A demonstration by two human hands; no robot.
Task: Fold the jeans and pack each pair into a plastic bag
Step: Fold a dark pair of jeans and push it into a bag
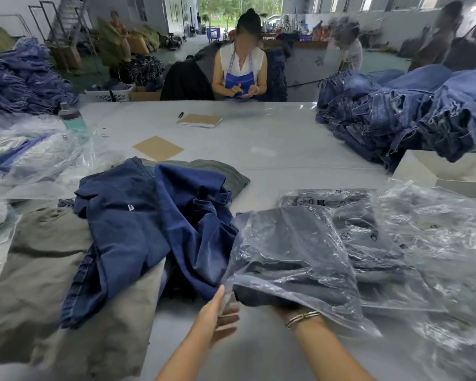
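Folded jeans [283, 292] sit inside a clear plastic bag [294, 243] lifted just off the grey table [259, 149]. The right hand [289, 312] is under the bag's near end — its fingers are hidden, so their grip cannot be told. The left hand [217, 317] pinches the bag's open edge, thumb up against the plastic — loose blue jeans [149, 229] lie just beside it.

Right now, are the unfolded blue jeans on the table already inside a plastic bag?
No. The blue jeans lie loose and crumpled on the table, left of the bagged pair.
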